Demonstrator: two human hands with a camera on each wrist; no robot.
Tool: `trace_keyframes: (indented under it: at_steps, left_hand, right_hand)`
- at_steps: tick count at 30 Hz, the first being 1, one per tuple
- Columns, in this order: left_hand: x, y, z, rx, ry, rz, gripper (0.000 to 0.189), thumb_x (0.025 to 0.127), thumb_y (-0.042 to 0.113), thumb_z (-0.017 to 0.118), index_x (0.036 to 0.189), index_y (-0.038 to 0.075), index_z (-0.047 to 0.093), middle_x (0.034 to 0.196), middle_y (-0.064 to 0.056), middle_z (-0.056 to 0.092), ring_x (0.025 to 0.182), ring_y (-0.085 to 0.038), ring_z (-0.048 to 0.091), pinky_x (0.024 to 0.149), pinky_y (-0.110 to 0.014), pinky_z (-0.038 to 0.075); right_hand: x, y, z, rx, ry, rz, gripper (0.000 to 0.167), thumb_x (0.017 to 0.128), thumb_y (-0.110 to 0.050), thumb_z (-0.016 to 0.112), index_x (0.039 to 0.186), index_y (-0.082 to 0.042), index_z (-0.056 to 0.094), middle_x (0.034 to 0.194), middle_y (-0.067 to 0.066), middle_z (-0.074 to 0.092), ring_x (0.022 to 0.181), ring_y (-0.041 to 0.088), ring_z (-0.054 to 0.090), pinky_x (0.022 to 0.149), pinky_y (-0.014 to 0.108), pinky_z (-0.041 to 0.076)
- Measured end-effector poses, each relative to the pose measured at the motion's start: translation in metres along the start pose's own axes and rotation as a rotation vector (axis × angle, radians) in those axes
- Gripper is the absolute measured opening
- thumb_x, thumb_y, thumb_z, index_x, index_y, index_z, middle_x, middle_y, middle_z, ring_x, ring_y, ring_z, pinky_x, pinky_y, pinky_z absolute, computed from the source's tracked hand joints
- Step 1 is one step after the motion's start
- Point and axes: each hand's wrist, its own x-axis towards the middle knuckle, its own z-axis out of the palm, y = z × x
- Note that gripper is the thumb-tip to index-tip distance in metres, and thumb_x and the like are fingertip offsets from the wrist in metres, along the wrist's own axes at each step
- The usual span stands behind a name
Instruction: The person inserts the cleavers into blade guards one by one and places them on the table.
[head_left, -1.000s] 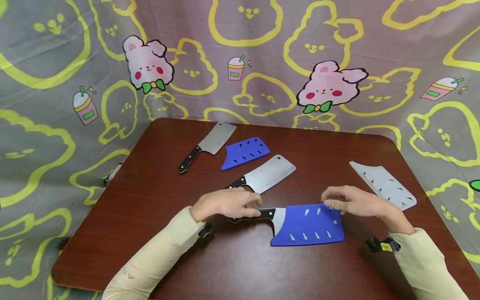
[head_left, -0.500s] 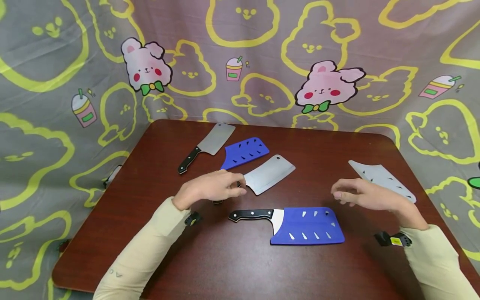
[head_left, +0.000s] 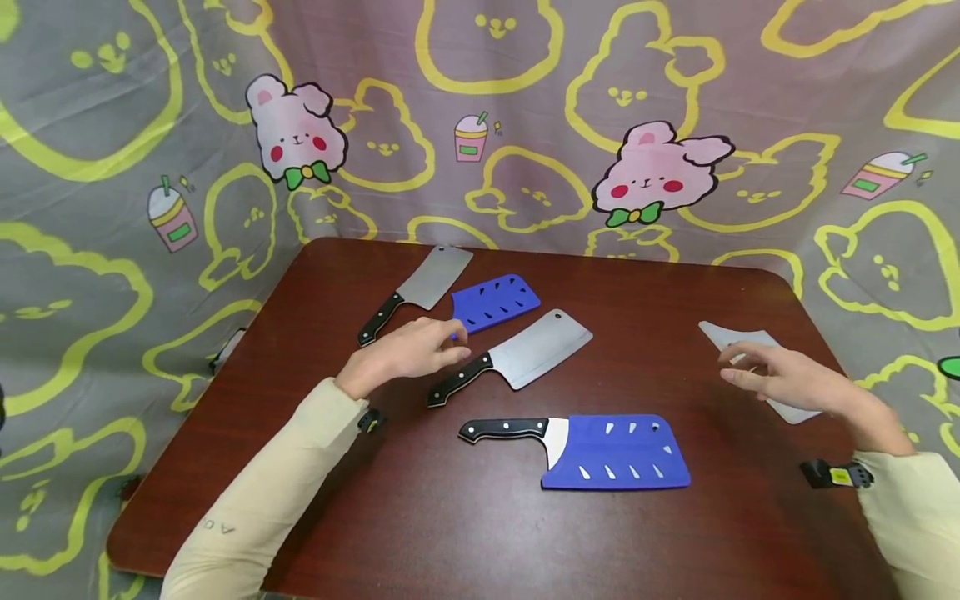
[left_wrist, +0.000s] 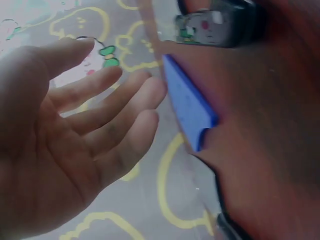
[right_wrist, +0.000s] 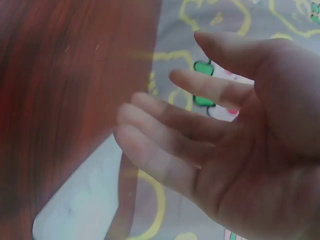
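My left hand hovers with loosely bent fingers near the black handle of a bare cleaver. Its fingertips overlap the corner of a blue blade cover behind. In the left wrist view the palm holds nothing. My right hand, also with nothing in it, is over a white blade cover and partly hides it; the right wrist view has that cover below the fingertips. Between the hands, nearer me, lies a cleaver whose blade sits inside a second blue cover.
Another bare cleaver lies at the back left, its handle toward me. Everything rests on a dark red-brown table. A patterned cloth hangs behind the table and along its sides.
My left hand has left the sheathed cleaver's handle and moved left and away from me. My right hand has gone from the blue cover rightward to the white cover.
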Motion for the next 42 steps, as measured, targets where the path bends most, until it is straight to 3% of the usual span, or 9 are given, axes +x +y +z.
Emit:
trace_keyframes:
  at_steps: [4,10,18,21,28,32,36,38,42]
  left_hand:
    - [0.006,-0.007,0.011,-0.001,0.012,-0.024,0.034,0.099,0.033,0.059,0.120,0.008,0.059,0.093,-0.004,0.066,0.080,-0.015,0.060,0.071,-0.031,0.049]
    - [0.011,-0.010,0.024,0.014,-0.057,-0.060,0.040,0.098,0.039,0.058,0.126,0.010,0.056,0.103,-0.004,0.064,0.093,-0.016,0.060,0.081,-0.035,0.050]
    - [0.011,-0.006,0.031,0.052,-0.154,-0.103,0.052,0.093,0.044,0.064,0.131,0.011,0.053,0.124,-0.009,0.061,0.111,-0.022,0.058,0.095,-0.040,0.049]
    - [0.011,-0.005,0.032,0.073,-0.183,-0.112,0.055,0.092,0.047,0.065,0.133,0.012,0.052,0.129,-0.009,0.060,0.114,-0.022,0.057,0.097,-0.041,0.047]
    - [0.010,-0.005,0.035,0.126,-0.235,-0.151,0.058,0.090,0.047,0.067,0.135,0.015,0.051,0.124,-0.007,0.061,0.105,-0.020,0.055,0.090,-0.039,0.047]
    - [0.010,-0.004,0.035,0.129,-0.235,-0.166,0.057,0.090,0.047,0.067,0.134,0.015,0.050,0.120,-0.007,0.061,0.101,-0.020,0.055,0.086,-0.038,0.047]
    - [0.011,-0.002,0.035,0.136,-0.234,-0.181,0.056,0.091,0.048,0.066,0.134,0.016,0.050,0.118,-0.006,0.062,0.097,-0.019,0.055,0.083,-0.038,0.047]
    - [0.012,-0.001,0.035,0.137,-0.237,-0.187,0.057,0.091,0.047,0.066,0.135,0.015,0.049,0.117,-0.006,0.062,0.095,-0.019,0.056,0.082,-0.037,0.047]
    - [0.013,0.001,0.037,0.129,-0.240,-0.198,0.056,0.090,0.045,0.067,0.134,0.016,0.048,0.114,-0.006,0.063,0.091,-0.019,0.057,0.076,-0.036,0.047]
  right_hand:
    - [0.003,0.019,-0.002,-0.093,0.025,0.064,0.051,0.098,-0.038,0.058,0.132,-0.002,0.044,0.114,0.026,0.063,0.100,0.042,0.063,0.075,0.050,0.050]
    - [0.001,0.048,0.001,-0.141,0.034,0.132,0.070,0.097,-0.041,0.060,0.138,0.007,0.030,0.124,0.044,0.046,0.110,0.058,0.049,0.079,0.061,0.046]
    - [0.000,0.076,0.007,-0.208,0.029,0.231,0.101,0.089,-0.051,0.066,0.142,0.019,0.016,0.130,0.048,0.028,0.110,0.063,0.031,0.087,0.070,0.033]
    - [-0.001,0.085,0.006,-0.237,-0.001,0.266,0.109,0.086,-0.054,0.068,0.140,0.023,0.013,0.129,0.050,0.028,0.111,0.064,0.034,0.089,0.070,0.034]
    - [-0.003,0.094,0.007,-0.182,-0.073,0.311,0.120,0.085,-0.062,0.064,0.140,0.025,0.001,0.125,0.053,0.028,0.106,0.059,0.042,0.087,0.064,0.041]
    - [-0.003,0.090,0.006,-0.184,0.007,0.306,0.123,0.077,-0.061,0.073,0.142,0.018,0.005,0.120,0.051,0.028,0.104,0.062,0.033,0.084,0.066,0.036]
    - [-0.003,0.081,0.006,-0.188,0.122,0.306,0.125,0.065,-0.057,0.084,0.144,0.007,0.010,0.108,0.047,0.026,0.094,0.059,0.024,0.072,0.062,0.032]
    - [-0.003,0.075,0.006,-0.180,0.183,0.299,0.122,0.065,-0.049,0.087,0.144,0.004,0.012,0.105,0.045,0.025,0.093,0.059,0.023,0.069,0.060,0.033]
    - [-0.004,0.064,0.002,-0.174,0.295,0.235,0.099,0.072,-0.023,0.085,0.141,0.005,0.019,0.103,0.046,0.030,0.094,0.061,0.030,0.065,0.061,0.036]
